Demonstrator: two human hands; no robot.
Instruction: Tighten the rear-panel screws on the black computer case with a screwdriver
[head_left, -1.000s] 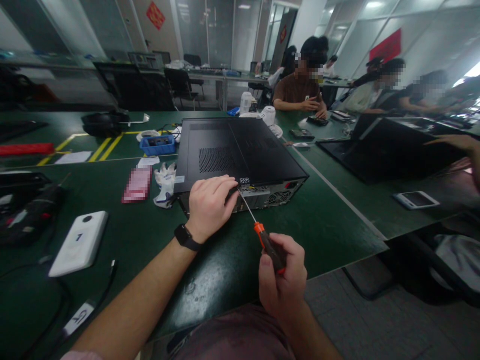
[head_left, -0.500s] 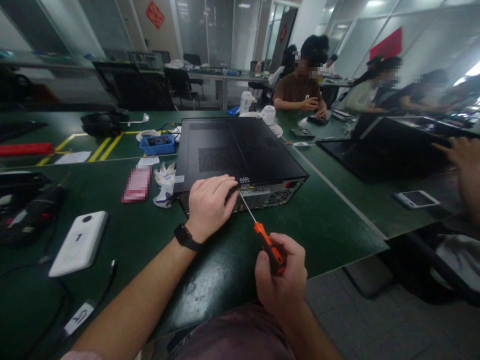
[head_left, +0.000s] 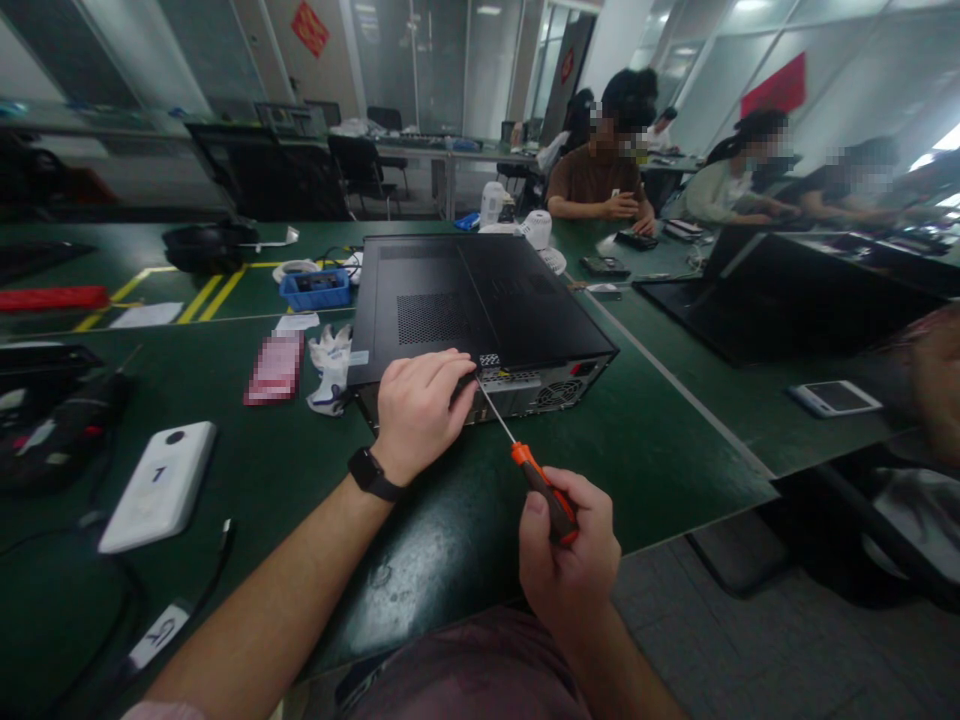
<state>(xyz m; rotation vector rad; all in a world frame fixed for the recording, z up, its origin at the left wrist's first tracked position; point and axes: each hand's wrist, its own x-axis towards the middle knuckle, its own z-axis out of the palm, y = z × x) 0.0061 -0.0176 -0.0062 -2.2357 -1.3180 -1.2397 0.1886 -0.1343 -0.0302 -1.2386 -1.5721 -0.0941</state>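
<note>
At the near edge of the black box [head_left: 510,300], the left hand [head_left: 421,408] rests, grip unclear; the right hand [head_left: 577,570] holds a screwdriver [head_left: 538,480]. Keep it straight.

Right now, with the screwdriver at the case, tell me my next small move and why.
I'd probably press the screwdriver gently along its shaft to check its seating. The right hand grips the handle and the tip reaches the computer case's back edge beside the left hand, but its seating is too small to see.
</note>
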